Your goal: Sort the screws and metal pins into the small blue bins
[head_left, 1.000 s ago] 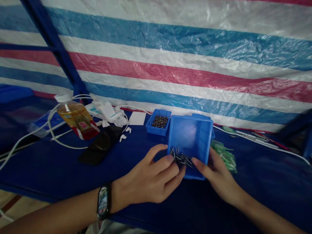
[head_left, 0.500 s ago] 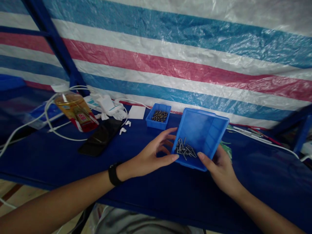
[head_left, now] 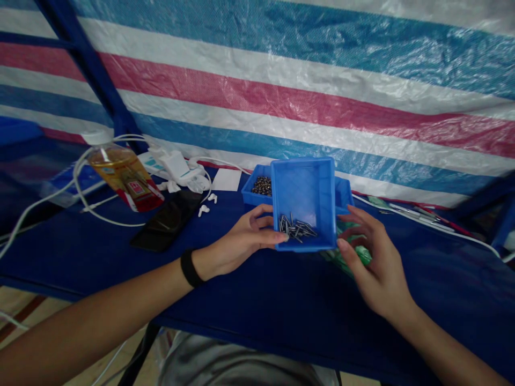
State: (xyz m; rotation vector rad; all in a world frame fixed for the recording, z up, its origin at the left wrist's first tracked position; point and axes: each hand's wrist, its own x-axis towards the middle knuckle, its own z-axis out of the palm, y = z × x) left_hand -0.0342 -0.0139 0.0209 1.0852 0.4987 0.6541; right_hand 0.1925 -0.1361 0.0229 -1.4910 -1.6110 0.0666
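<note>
A blue plastic bin (head_left: 304, 187) is held up off the table, tilted so its inside faces me. Several thin, dark metal pins (head_left: 295, 229) lie heaped at its lower end. My left hand (head_left: 245, 236) grips the bin's lower left edge, thumb on the rim and fingers behind. My right hand (head_left: 374, 257) is open beside the bin's right wall, thumb and fingers spread, the thumb tip close to the lower right corner. Behind the right fingers lies crumpled green plastic (head_left: 350, 252), partly hidden by the hand and the bin.
Behind the held bin stand a smaller blue bin (head_left: 251, 197) of small brassy parts and another blue bin (head_left: 343, 194), mostly hidden. At left are a drink bottle (head_left: 126, 177), a black phone (head_left: 167, 222), white earbuds (head_left: 204, 210) and white cables. Thin tools (head_left: 426, 217) lie back right.
The held bin has moved left and up and turned more upright. My right hand has let go of its right side and opened, while my left hand has closed on the left edge.
</note>
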